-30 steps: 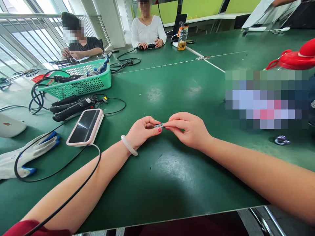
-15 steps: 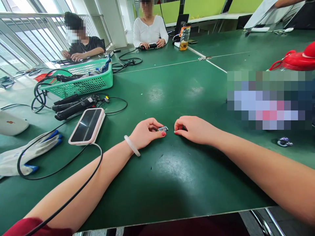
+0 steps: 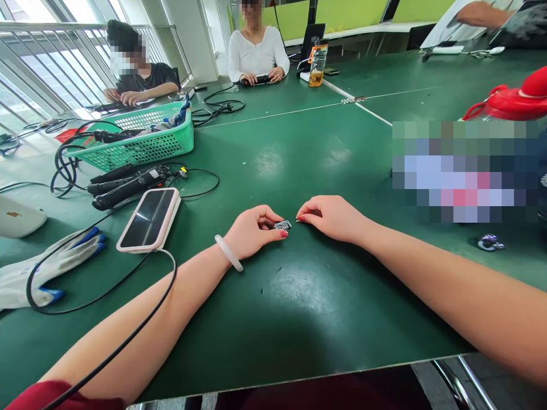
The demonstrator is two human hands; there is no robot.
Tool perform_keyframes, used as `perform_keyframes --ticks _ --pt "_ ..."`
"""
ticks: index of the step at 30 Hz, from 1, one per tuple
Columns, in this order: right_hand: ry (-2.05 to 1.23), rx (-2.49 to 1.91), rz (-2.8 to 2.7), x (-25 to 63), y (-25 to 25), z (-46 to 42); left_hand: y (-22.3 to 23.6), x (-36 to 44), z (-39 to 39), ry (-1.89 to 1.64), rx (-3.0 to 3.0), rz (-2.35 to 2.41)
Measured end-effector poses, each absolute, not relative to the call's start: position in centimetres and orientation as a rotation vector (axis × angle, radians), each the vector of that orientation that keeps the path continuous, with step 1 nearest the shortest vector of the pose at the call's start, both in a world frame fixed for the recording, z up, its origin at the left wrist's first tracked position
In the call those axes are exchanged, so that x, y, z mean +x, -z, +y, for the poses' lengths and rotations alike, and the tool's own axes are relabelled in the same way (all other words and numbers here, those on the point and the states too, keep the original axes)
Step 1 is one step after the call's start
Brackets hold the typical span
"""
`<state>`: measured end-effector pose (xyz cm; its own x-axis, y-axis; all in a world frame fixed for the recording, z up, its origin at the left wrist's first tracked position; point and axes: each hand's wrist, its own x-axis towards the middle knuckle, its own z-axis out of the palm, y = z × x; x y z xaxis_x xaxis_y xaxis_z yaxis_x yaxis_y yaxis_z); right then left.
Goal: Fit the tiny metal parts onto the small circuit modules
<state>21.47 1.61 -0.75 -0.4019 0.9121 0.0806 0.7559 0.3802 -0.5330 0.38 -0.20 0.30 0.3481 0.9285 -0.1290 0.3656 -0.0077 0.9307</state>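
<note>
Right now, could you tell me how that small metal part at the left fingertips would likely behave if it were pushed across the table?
The small metal part looks flat and tiny beside the left hand, so it is probably light and should slide rather than roll. The green table looks smooth and glossy, so it may skid easily. Being so thin, it would probably need a fingertip pinch.

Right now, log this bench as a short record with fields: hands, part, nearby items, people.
left hand: pinches a small part at its fingertips, low over the table
right hand: beside the part, fingertips close to it, contact unclear
near left arm: phone with cable, glove, black tools, green basket
near right arm: red-lidded bottle, small metal piece
people: two seated across the table, hands on their own tools
</note>
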Motion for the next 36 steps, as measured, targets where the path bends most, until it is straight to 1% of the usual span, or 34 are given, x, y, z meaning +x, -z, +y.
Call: perform_keyframes --ticks 9,15,29,36 --pt "-0.499 -1.486 -2.350 21.53 0.80 1.56 -0.12 0.35 -0.10 -0.680 1.626 1.222" --pt "-0.554 -1.457 -2.361 21.69 0.68 1.62 -0.01 0.29 -0.11 -0.676 1.641 1.212" --pt "-0.558 -1.508 -2.297 21.17 0.85 1.57 0.02 0.18 -0.14 -0.658 1.655 1.235" --pt "-0.445 -1.484 -2.343 21.23 0.35 0.84 -0.09 0.30 -0.13 -0.648 1.667 1.234"
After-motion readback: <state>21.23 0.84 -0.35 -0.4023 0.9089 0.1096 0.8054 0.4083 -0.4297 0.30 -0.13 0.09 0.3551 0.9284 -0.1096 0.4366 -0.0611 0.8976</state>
